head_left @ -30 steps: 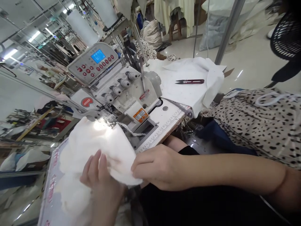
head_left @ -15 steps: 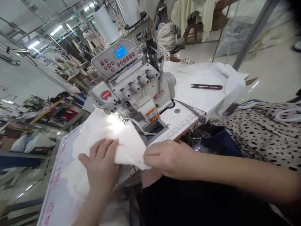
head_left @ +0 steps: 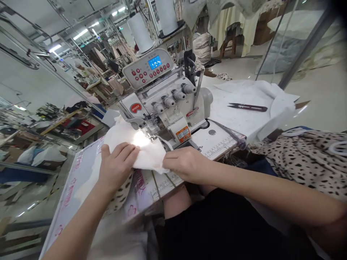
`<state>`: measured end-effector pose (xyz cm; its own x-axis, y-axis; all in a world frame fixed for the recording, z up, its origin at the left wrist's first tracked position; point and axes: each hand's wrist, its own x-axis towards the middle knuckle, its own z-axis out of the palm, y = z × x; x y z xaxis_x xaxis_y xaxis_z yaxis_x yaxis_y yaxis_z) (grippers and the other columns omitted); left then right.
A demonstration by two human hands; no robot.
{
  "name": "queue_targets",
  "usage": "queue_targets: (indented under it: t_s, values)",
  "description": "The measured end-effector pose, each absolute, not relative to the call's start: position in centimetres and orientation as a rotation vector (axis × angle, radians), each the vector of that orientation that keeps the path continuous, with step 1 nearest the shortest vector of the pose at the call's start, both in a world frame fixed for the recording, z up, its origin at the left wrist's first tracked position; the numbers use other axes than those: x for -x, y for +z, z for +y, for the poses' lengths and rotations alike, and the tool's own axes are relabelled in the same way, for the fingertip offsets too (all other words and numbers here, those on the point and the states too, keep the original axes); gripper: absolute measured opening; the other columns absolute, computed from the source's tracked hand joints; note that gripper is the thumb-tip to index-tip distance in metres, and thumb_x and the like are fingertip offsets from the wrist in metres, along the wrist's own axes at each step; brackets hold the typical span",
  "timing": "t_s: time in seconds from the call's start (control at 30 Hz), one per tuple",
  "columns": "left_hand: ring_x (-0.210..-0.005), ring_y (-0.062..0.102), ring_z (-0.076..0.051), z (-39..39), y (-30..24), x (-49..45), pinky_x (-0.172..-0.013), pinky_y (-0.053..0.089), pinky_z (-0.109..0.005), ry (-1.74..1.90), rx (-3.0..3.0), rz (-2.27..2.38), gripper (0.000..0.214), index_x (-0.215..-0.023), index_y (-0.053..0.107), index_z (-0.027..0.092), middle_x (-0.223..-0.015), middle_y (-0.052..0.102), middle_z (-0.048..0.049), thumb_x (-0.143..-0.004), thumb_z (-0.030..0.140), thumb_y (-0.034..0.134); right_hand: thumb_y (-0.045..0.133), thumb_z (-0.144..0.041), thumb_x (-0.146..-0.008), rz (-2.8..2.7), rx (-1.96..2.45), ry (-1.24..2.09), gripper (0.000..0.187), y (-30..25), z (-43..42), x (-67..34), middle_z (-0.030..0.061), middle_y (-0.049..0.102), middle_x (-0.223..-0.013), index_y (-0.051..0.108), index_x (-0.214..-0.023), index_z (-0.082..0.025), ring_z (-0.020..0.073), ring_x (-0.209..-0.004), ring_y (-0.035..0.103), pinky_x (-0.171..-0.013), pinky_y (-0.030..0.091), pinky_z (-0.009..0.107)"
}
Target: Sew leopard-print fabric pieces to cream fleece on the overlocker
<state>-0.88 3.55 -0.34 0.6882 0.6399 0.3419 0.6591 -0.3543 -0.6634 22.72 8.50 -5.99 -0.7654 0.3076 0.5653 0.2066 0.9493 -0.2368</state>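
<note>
White fabric (head_left: 148, 157) lies on the bed of an overlock sewing machine (head_left: 173, 104), its far edge under the lit presser foot. My left hand (head_left: 117, 162) rests flat on the fabric's left part, thumb apart and fingers stretched toward the foot. At the near right corner, my right hand (head_left: 187, 164) pinches the fabric between thumb and fingers. A narrow white strip (head_left: 165, 141) trails from the foot to the right. Below my left hand hangs a piece of black-spotted beige cloth (head_left: 121, 195).
Thread snips (head_left: 248, 107) lie on white cloth (head_left: 225, 119) right of the machine. Spotted beige fabric with white cords (head_left: 306, 159) is heaped at the right. White thread cones (head_left: 140, 32) stand behind the control panel (head_left: 148, 68). A person (head_left: 80, 66) is far back left.
Both hands have moved with the fabric toward the presser foot, and less fabric shows in front of it. The table's ruler marks and spotted cloth now show below. The camera view has shifted.
</note>
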Motion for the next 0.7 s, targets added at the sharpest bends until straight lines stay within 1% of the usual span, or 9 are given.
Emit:
queue_targets:
  t_s: [0.1,0.23,0.3,0.37,0.43,0.5,0.57,0.63,0.7]
  values:
    - [-0.093,0.056,-0.022,4.8,-0.6,2.3,-0.073,0.028,-0.038,-0.055,2.091,-0.905,0.021,-0.099,0.053,0.018,-0.095,0.066,-0.0049,-0.080,0.011,0.049,0.043,-0.008,-0.077,-2.424,0.358,0.203,0.018,-6.0,9.4,-22.1,0.0025,0.058,-0.072,0.060,-0.074,-0.015,0.0125,-0.061,0.047,-0.051,0.029,0.024]
    - [-0.097,0.055,-0.024,6.6,-1.0,4.2,-0.075,0.033,-0.038,-0.116,2.114,-0.865,0.022,-0.100,0.053,0.018,-0.099,0.065,-0.0067,-0.080,0.013,0.048,0.043,-0.007,-0.077,-2.321,0.302,0.251,0.020,-6.4,10.7,-21.2,0.0045,0.061,-0.072,0.062,-0.075,-0.015,0.0154,-0.068,0.046,-0.059,0.035,0.024]
    - [-0.099,0.053,-0.025,7.0,-0.9,4.6,-0.076,0.035,-0.038,-0.152,2.132,-0.921,0.025,-0.101,0.053,0.018,-0.101,0.064,-0.0073,-0.077,0.013,0.050,0.044,-0.006,-0.076,-2.254,0.296,0.315,0.021,-6.6,11.3,-20.9,0.0046,0.062,-0.072,0.063,-0.077,-0.014,0.0156,-0.067,0.046,-0.060,0.037,0.025]
    - [-0.104,0.050,-0.027,6.7,-0.3,4.0,-0.081,0.037,-0.040,-0.194,2.188,-1.032,0.030,-0.103,0.053,0.019,-0.106,0.061,-0.0085,-0.073,0.014,0.053,0.044,-0.004,-0.075,-2.184,0.295,0.398,0.021,-6.9,11.8,-20.6,0.0047,0.063,-0.073,0.063,-0.077,-0.014,0.0152,-0.067,0.047,-0.062,0.039,0.025]
    - [-0.113,0.043,-0.028,5.6,0.4,2.3,-0.089,0.036,-0.043,-0.248,2.283,-1.172,0.037,-0.106,0.052,0.018,-0.116,0.055,-0.0107,-0.070,0.018,0.055,0.046,-0.002,-0.073,-2.118,0.293,0.480,0.021,-7.1,12.1,-20.3,0.0049,0.064,-0.074,0.063,-0.077,-0.013,0.0149,-0.069,0.050,-0.064,0.041,0.026]
    - [-0.118,0.038,-0.028,4.1,0.8,0.0,-0.094,0.034,-0.044,-0.296,2.390,-1.286,0.043,-0.112,0.049,0.017,-0.122,0.049,-0.0122,-0.070,0.021,0.056,0.048,-0.002,-0.072,-2.062,0.300,0.545,0.020,-7.4,12.2,-20.2,0.0048,0.065,-0.075,0.063,-0.078,-0.013,0.0149,-0.071,0.052,-0.067,0.043,0.026]
    - [-0.115,0.041,-0.026,3.0,0.4,-2.3,-0.092,0.036,-0.042,-0.307,2.449,-1.308,0.045,-0.116,0.046,0.016,-0.119,0.051,-0.0119,-0.072,0.022,0.055,0.049,-0.002,-0.072,-2.022,0.319,0.598,0.020,-7.5,12.2,-20.0,0.0044,0.065,-0.076,0.063,-0.079,-0.013,0.0148,-0.073,0.054,-0.069,0.044,0.026]
    - [-0.103,0.049,-0.024,2.6,-0.6,-3.8,-0.084,0.039,-0.039,-0.293,2.404,-1.258,0.043,-0.115,0.046,0.015,-0.108,0.057,-0.0105,-0.075,0.023,0.055,0.049,-0.001,-0.072,-1.990,0.347,0.636,0.021,-7.5,12.0,-20.0,0.0044,0.065,-0.076,0.064,-0.079,-0.013,0.0146,-0.074,0.056,-0.069,0.045,0.026]
    - [-0.089,0.053,-0.022,2.9,-2.0,-4.5,-0.074,0.040,-0.036,-0.313,2.289,-1.215,0.038,-0.112,0.047,0.013,-0.097,0.061,-0.0096,-0.076,0.023,0.056,0.049,-0.001,-0.072,-1.970,0.363,0.656,0.020,-7.5,11.9,-20.0,0.0045,0.065,-0.077,0.064,-0.079,-0.014,0.0144,-0.074,0.057,-0.068,0.046,0.026]
